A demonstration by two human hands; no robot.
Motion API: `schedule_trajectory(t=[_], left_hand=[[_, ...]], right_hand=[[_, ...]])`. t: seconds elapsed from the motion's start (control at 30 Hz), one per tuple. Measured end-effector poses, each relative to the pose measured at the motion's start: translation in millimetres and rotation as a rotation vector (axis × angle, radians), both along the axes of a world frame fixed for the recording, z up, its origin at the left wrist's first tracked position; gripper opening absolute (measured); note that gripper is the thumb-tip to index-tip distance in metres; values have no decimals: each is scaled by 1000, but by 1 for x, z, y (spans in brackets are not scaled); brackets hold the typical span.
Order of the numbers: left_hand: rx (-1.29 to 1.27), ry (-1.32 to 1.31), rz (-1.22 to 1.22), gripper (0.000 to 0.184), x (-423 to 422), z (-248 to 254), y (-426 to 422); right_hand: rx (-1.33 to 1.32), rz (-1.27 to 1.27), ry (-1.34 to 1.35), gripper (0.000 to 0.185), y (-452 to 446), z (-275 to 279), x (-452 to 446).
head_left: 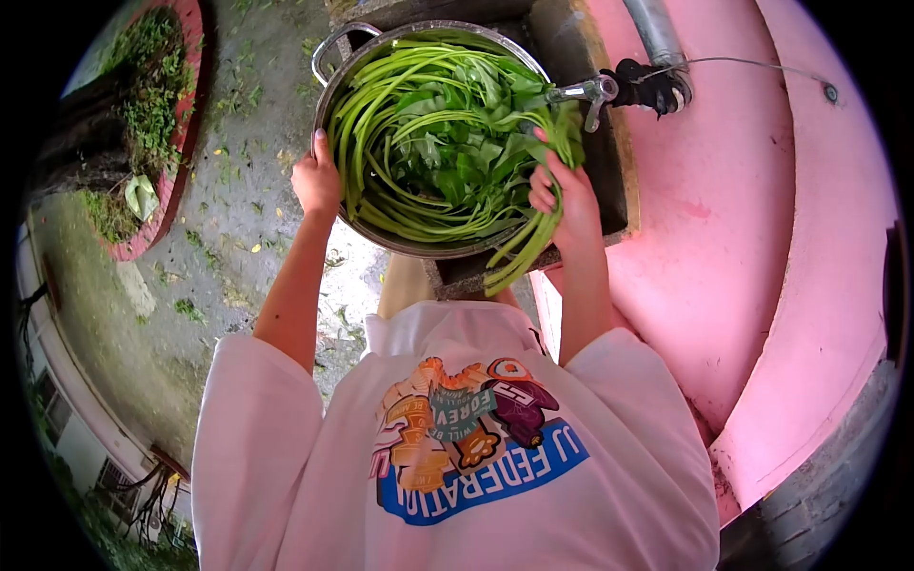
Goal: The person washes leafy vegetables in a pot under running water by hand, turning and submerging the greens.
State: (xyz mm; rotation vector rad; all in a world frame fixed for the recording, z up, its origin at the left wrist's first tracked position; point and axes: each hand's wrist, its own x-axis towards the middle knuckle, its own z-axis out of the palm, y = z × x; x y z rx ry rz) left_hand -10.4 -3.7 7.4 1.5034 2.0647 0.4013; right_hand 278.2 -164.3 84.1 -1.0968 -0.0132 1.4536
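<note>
**Head view: leafy greens gripped at a steel basin beneath an outdoor tap**

Nearest the camera, a loose white short-sleeved shirt [447, 533] is seen, its back-to-front lettering and colourful cartoon print [466, 438] turned upside down. Beyond it, both bare arms are stretched forward. The rim of a round, shiny metal basin [400, 247] is grasped by the left hand [317, 181], thumb laid at the edge. A bundle of long pale-green stems [526, 252] is clutched in the right hand [569, 195] at the basin's right side, cut ends hanging over the rim and leaves raised near the tap. The basin is filled with more long-stemmed, broad-leaved greens [447, 143], curled around its wall; a loop handle [354, 28] is shown at its upper left.

A rough grey stone sink [619, 143] is partly covered by the basin; what supports the basin is hidden. From the right, a chrome tap [598, 88] is extended, joined to a fitting wrapped in black [636, 86]. Behind these, a pink wall [685, 219] is curved. Further left, wet grey ground [248, 162] is bordered by a red-edged planting bed [181, 190].
</note>
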Motion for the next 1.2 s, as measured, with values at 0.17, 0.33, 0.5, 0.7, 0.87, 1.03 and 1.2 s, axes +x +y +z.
schedule_trajectory(t=[0.17,0.33,0.5,0.7,0.87,1.03,1.2], left_hand=[[-19,9,-4,68,-3,-3,-1],[15,-20,25,69,-2,1,-3],[-11,-35,17,69,-4,-5,1],[-20,-17,24,69,-1,0,1],[-28,-18,15,68,-1,0,0],[-45,8,-1,68,-3,-2,2],[-17,14,25,69,2,5,0]], right_hand=[[10,156,-140,28,45,-25,0],[-18,-85,-175,25,64,-30,4],[-5,-40,-154,25,58,-29,5],[59,11,78,23,60,-19,-30],[173,-110,214,22,69,13,-39],[385,-190,411,25,59,24,-43],[-256,-399,275,13,19,-50,-45]])
